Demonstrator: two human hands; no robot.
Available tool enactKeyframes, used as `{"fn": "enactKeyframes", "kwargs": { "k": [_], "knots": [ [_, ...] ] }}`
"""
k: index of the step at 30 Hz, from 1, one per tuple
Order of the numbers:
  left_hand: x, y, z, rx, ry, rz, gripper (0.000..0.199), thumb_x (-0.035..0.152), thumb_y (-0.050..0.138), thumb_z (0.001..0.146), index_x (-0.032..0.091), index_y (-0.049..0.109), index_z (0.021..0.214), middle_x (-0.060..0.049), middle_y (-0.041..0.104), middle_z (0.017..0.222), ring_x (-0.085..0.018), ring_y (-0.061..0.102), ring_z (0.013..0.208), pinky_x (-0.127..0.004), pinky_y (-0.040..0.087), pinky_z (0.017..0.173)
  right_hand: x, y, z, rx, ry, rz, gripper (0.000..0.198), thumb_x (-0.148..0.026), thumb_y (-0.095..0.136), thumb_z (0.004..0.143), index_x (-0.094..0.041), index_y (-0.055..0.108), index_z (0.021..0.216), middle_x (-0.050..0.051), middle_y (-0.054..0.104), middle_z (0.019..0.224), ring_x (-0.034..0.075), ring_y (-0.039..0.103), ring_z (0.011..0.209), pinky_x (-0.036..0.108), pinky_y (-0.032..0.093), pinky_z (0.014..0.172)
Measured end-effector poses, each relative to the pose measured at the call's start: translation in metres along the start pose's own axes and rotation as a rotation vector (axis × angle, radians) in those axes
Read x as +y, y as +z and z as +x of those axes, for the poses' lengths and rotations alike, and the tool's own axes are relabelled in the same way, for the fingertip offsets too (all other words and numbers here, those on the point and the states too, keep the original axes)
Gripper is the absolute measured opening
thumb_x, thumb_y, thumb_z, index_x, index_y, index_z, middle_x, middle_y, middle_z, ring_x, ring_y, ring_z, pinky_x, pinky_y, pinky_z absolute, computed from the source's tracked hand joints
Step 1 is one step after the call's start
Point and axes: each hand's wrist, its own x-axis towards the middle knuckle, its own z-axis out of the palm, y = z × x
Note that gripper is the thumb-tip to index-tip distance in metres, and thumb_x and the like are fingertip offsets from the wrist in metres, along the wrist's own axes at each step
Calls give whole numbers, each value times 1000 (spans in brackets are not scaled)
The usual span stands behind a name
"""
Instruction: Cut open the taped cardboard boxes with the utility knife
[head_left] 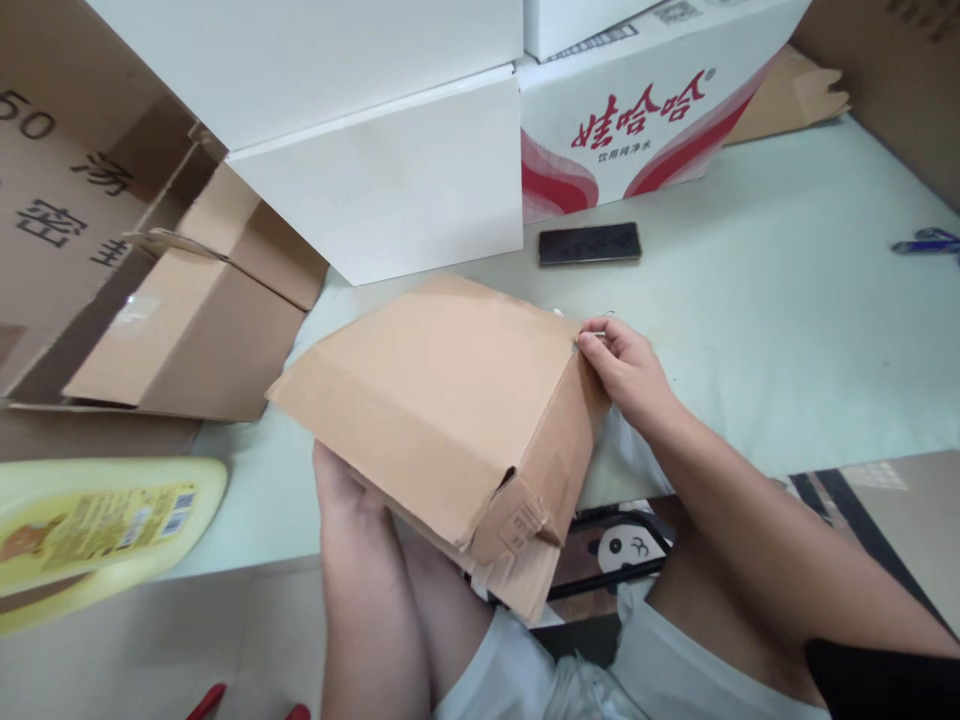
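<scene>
A brown cardboard box (442, 380) is held tilted above my lap at the table's front edge. Its near end has loose flaps, and a printed label shows on one of them. My right hand (616, 362) pinches the box's upper right corner between thumb and fingers. Under the near left edge, my left hand (349, 485) holds the box from below, its fingers mostly hidden by the cardboard. A bit of clear plastic (634, 450) shows below my right hand, partly covered by the box and forearm.
White cartons (390, 180) and a red-and-white water carton (630, 140) stand at the back. A dark phone (589, 244) lies before them. Large open cardboard boxes (217, 320) and a yellow bottle (165, 545) are on the left. Blue pens (926, 243) lie far right.
</scene>
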Motion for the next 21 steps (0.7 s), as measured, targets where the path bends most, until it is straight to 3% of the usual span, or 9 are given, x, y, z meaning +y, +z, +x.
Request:
{"fn": "enactKeyframes", "kwargs": {
  "k": [4,7,11,16,21],
  "knots": [
    [-1,2,-2,32,44,-27,52,65,83,68,23,74,96,-2,78,96,-20,73,92,-28,60,81,-1,-1,0,74,-68,6,29,-52,65,81,-24,60,86,-2,57,71,16,47,67,30,35,63],
    [-4,1,-4,54,42,27,67,77,81,59,23,74,99,-4,76,99,-21,72,89,-30,59,78,-4,-2,-1,93,-106,-42,27,-49,66,80,-23,59,77,-2,56,68,16,46,66,31,37,64],
    [-7,3,-7,98,73,93,66,61,95,49,26,72,101,-2,74,103,-17,68,85,-26,57,73,-8,-2,-3,-1,-171,-57,30,-49,63,82,-22,58,68,-1,55,63,16,47,64,31,39,63],
    [-6,8,-7,93,200,77,57,45,97,50,27,68,95,2,70,100,-14,65,84,-23,54,75,-9,-2,-6,-47,-220,-45,23,-45,67,78,-23,63,76,2,66,75,18,56,71,32,43,66],
    [-5,11,-12,1,313,71,49,50,89,59,29,68,98,-1,70,112,-22,65,112,-28,54,91,-3,0,-5,-26,-173,-13,30,-45,72,74,-24,58,88,-1,67,77,16,56,69,32,42,68]
  ]
}}
